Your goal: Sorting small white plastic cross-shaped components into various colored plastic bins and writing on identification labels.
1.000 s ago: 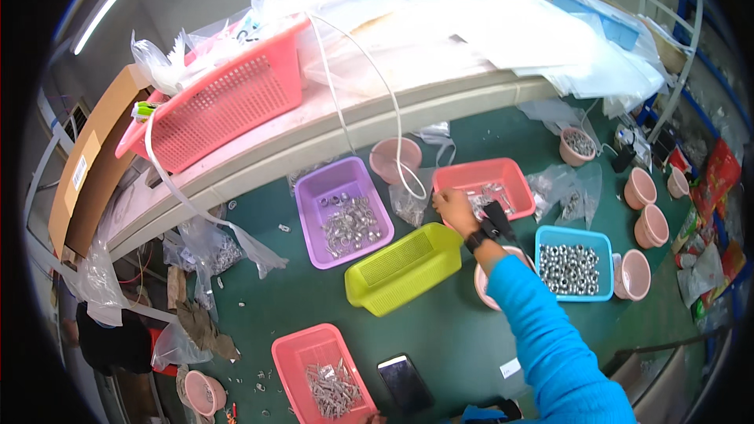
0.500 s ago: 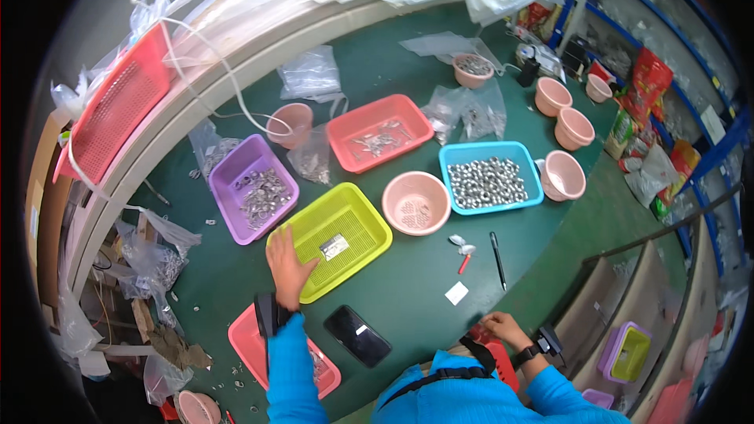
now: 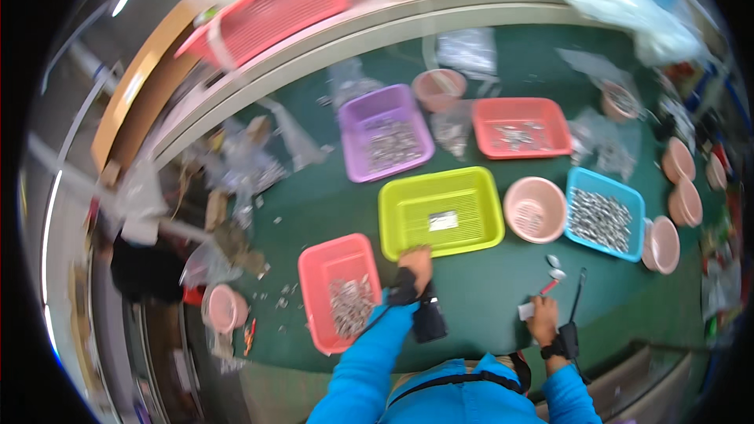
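My left hand (image 3: 416, 263) is at the near rim of a yellow-green basket (image 3: 477, 216), its fingers foreshortened and blurred. Whether they grip the rim cannot be made out. In that basket lies a small silvery-white card (image 3: 443, 221). Beside my left wrist a black phone (image 3: 430, 322) rests on the table. My right hand (image 3: 543, 320) reaches down with bent fingers, close to a small white paper square (image 3: 525, 312) and a short red piece (image 3: 550, 286); blur hides whether it holds anything. Just right of it lies a black pen (image 3: 580, 294).
Metal parts fill a pink basket (image 3: 310, 271) at left, a purple basket (image 3: 351, 145), a coral basket (image 3: 559, 110) and a blue basket (image 3: 640, 224). A pink round bowl (image 3: 514, 196) stands beside the yellow-green basket. More pink bowls (image 3: 661, 245) line the right edge.
The view has swung left and turned. My left hand has moved from the basket's left end to its near rim. My right hand has gone from beside my body to the paper square.
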### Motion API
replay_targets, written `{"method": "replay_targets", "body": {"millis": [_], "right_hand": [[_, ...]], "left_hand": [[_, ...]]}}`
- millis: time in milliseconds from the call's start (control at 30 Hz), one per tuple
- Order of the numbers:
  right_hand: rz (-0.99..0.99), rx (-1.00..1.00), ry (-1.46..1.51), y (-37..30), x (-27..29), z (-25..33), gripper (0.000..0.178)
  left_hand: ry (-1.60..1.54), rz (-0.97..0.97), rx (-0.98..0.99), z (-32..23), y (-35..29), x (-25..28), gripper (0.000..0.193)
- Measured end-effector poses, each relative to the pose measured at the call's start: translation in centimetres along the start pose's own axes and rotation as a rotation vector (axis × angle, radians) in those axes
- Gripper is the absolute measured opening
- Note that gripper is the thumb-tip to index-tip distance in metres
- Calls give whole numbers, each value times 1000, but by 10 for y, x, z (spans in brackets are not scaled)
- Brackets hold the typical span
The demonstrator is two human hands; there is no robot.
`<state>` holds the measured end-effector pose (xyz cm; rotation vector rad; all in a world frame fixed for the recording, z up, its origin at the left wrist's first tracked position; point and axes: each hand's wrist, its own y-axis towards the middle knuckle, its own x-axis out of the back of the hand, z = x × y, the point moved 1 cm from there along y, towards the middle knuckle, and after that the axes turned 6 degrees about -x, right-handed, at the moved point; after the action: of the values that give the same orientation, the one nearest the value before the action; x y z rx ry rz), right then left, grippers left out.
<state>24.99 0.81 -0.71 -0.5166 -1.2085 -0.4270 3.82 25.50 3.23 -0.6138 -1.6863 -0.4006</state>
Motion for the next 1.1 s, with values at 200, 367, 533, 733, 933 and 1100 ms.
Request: {"method": "replay_targets", "body": {"millis": [200, 367, 533, 733, 933, 1100], "right_hand": [[140, 152, 78, 13, 8, 5, 34], [233, 184, 205, 17, 9, 24, 29], [286, 110, 466, 13, 15, 70, 18], [421, 449, 246, -28, -19, 187, 80], [310, 67, -224, -41, -44, 253, 105], [429, 192, 91, -26, -22, 208, 106]], "left_hand": [[-65, -319, -24, -10, -21, 12, 40], [-384, -525, 61, -16, -120, 37, 32], [253, -688, 798, 70, -212, 64, 44], [-1027, -281, 1107, 166, -266, -4, 38], [-1497, -303, 980, 141, -266, 5, 29], [-1470, -582, 803, 97, -283, 7, 36]]}}
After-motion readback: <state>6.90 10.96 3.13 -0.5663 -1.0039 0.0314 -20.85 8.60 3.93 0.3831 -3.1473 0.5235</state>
